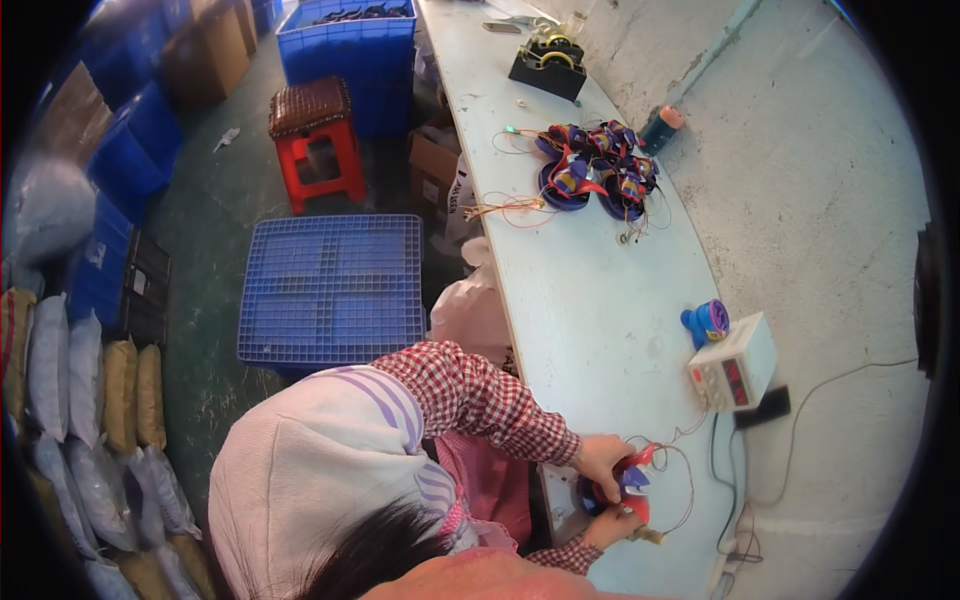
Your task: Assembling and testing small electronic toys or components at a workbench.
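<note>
Both hands work at the near end of a long white table. My left hand, in a red checked sleeve, grips a small red and blue round part from above. My right hand holds the same part from below. Thin orange wires loop out of the part over the table top. A white hat and dark hair fill the lower left and hide the rest of both arms.
A white meter box with red displays and a small blue piece sit just beyond the hands. Farther along lie a pile of similar wired parts and a black tape dispenser. On the floor are a blue crate and a red stool.
</note>
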Tool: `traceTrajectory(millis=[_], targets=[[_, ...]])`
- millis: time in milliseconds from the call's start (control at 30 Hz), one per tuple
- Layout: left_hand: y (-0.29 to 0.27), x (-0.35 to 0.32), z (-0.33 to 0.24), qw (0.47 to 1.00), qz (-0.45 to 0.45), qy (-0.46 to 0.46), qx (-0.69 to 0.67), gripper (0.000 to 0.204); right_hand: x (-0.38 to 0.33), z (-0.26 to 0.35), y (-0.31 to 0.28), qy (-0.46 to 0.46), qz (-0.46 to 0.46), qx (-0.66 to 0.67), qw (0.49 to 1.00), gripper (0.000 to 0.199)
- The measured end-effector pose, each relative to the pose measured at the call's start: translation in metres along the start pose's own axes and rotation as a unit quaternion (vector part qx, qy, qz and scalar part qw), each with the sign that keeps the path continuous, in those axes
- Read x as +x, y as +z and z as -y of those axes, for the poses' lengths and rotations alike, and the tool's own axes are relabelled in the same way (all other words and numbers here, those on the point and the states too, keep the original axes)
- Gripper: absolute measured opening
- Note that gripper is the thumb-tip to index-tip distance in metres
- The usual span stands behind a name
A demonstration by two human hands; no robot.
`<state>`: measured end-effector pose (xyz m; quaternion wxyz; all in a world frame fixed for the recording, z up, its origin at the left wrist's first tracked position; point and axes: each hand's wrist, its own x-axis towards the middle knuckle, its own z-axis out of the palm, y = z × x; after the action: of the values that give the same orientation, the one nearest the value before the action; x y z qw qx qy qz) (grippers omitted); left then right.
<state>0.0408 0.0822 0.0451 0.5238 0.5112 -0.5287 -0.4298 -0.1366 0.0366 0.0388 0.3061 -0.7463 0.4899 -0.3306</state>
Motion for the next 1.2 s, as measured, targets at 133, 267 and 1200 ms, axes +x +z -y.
traceTrajectory(millis=[133, 267, 1200], targets=[[0.001, -0.001, -0.002, 1.000, -0.013, -0.001, -0.004, 0.059, 0.015, -0.031, 0.007, -0.055, 0.002, 0.066, 0.996, 0.029], [0.000, -0.004, -0.008, 0.999, -0.022, -0.035, 0.029, 0.057, 0.019, -0.043, 0.004, -0.085, -0.020, -0.054, 0.995, 0.025], [0.010, -0.009, 0.021, 0.994, -0.079, 0.068, 0.022, 0.064, -0.012, 0.010, 0.024, -0.042, -0.154, -0.079, 0.984, 0.029]])
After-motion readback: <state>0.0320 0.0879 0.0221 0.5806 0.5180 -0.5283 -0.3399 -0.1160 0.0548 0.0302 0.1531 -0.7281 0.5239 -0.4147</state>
